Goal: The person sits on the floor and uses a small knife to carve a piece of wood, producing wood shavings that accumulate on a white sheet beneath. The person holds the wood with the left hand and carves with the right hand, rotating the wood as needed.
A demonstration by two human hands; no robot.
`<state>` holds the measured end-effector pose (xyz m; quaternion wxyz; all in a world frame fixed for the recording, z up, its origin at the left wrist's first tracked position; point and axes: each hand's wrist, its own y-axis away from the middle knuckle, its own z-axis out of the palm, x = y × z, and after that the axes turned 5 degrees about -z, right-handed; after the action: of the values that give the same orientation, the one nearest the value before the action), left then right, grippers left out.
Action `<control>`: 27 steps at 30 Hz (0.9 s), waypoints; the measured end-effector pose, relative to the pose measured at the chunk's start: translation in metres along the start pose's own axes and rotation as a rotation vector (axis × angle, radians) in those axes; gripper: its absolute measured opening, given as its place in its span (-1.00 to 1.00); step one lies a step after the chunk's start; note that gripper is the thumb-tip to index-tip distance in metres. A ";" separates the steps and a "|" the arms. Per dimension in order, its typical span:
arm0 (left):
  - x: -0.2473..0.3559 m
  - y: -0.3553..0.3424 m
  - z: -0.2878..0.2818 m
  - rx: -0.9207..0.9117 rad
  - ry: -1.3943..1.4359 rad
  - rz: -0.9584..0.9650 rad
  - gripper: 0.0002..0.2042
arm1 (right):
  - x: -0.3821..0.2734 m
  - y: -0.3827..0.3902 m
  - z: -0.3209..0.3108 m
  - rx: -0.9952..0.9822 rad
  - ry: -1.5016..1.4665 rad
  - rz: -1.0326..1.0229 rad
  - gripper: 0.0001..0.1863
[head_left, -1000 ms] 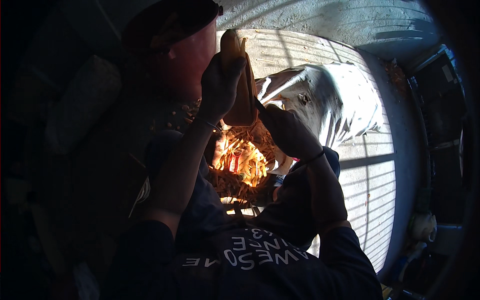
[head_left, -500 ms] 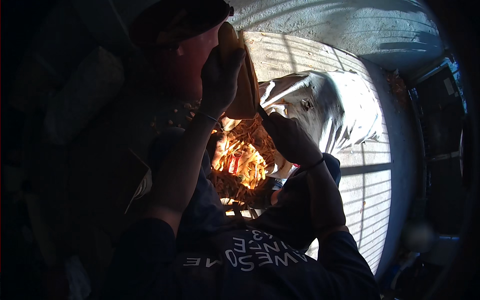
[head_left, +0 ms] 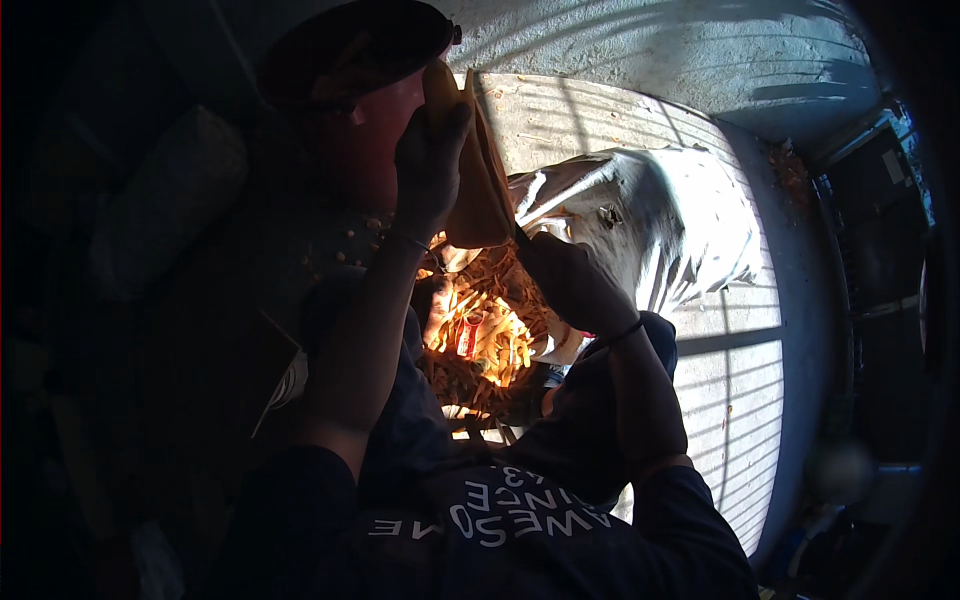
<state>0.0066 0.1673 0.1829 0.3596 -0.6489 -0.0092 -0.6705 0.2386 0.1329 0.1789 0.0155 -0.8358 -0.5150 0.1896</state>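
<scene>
A pale brown carved wooden piece with a long, thin raised edge is gripped near its upper end by my left hand, fingers closed round it. Its lower end points toward me, over the shavings. My right hand is closed on the grip of a knife. The dark blade, only partly visible, meets the lower right edge of the wood. Between my legs lies a heap of curled wood shavings, brightly sunlit in the middle. A small red object sits among them.
Beyond my left hand stands a dark red rounded container with a dark, wide top. A white sack or sheet lies crumpled on the sunlit floor to the right. A pale bulky sack rests in shadow at left.
The wooden piece and my left hand have shifted slightly left and toward me. My right hand and the knife have moved a little toward me too, the blade still at the wood's edge.
</scene>
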 end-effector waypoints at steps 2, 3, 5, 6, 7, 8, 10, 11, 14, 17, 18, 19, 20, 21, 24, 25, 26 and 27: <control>-0.010 -0.001 0.001 -0.025 -0.011 -0.019 -0.66 | -0.004 0.002 -0.008 0.072 -0.203 0.036 -0.82; -0.011 0.001 0.005 -0.010 -0.038 -0.035 -0.65 | -0.007 0.002 -0.011 0.033 -0.203 0.138 -0.86; -0.014 0.000 0.010 0.002 -0.062 -0.044 -0.64 | -0.004 0.004 -0.013 0.026 -0.181 0.141 -0.85; -0.013 0.001 0.011 0.002 -0.100 -0.093 -0.63 | -0.003 0.006 -0.012 0.011 -0.166 0.148 -0.85; -0.012 0.001 0.013 0.003 -0.138 -0.142 -0.62 | 0.001 0.006 -0.012 0.015 -0.164 0.150 -0.85; -0.012 0.000 0.014 -0.001 -0.137 -0.139 -0.62 | 0.005 0.006 -0.011 0.020 -0.180 0.109 -0.85; -0.013 -0.001 0.014 0.019 -0.138 -0.163 -0.59 | 0.016 0.010 -0.010 0.027 -0.196 0.067 -0.85; -0.014 -0.002 0.013 0.016 -0.138 -0.160 -0.59 | 0.023 0.015 -0.009 0.003 -0.110 -0.042 -0.85; -0.009 -0.013 -0.002 0.192 -0.208 0.002 -0.56 | 0.031 0.020 -0.024 -0.129 -0.187 0.040 -0.85; 0.026 -0.010 0.009 0.238 -0.300 -0.088 -0.56 | 0.035 0.026 -0.036 0.039 -0.542 0.606 -0.84; 0.016 -0.010 0.004 0.241 -0.305 -0.081 -0.56 | 0.020 0.008 -0.041 0.180 -0.668 0.794 -0.79; -0.008 -0.009 0.000 0.165 -0.251 -0.110 -0.56 | 0.021 0.002 -0.024 0.336 -0.596 0.561 -0.72; -0.024 -0.008 0.003 0.076 -0.190 -0.149 -0.55 | 0.028 0.002 -0.003 0.487 -0.511 0.343 -0.65; -0.028 -0.002 0.011 0.055 -0.186 -0.161 -0.55 | 0.028 0.000 0.007 0.496 -0.532 0.310 -0.55; -0.029 0.019 0.035 -0.130 -0.183 -0.300 -0.55 | 0.040 0.002 0.025 0.447 -0.477 0.342 -0.65; -0.030 0.023 0.040 -0.147 -0.164 -0.291 -0.56 | 0.045 0.002 0.026 0.455 -0.476 0.356 -0.65; -0.032 0.025 0.044 -0.164 -0.145 -0.283 -0.55 | 0.050 0.003 0.028 0.408 -0.464 0.381 -0.68; -0.037 0.025 0.045 -0.172 -0.145 -0.283 -0.55 | 0.054 0.004 0.029 0.358 -0.452 0.398 -0.72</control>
<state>0.0541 0.1879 0.1461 0.2031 -0.7162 -0.0689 -0.6641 0.2534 0.1728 0.1354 0.0103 -0.8407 -0.2911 0.4565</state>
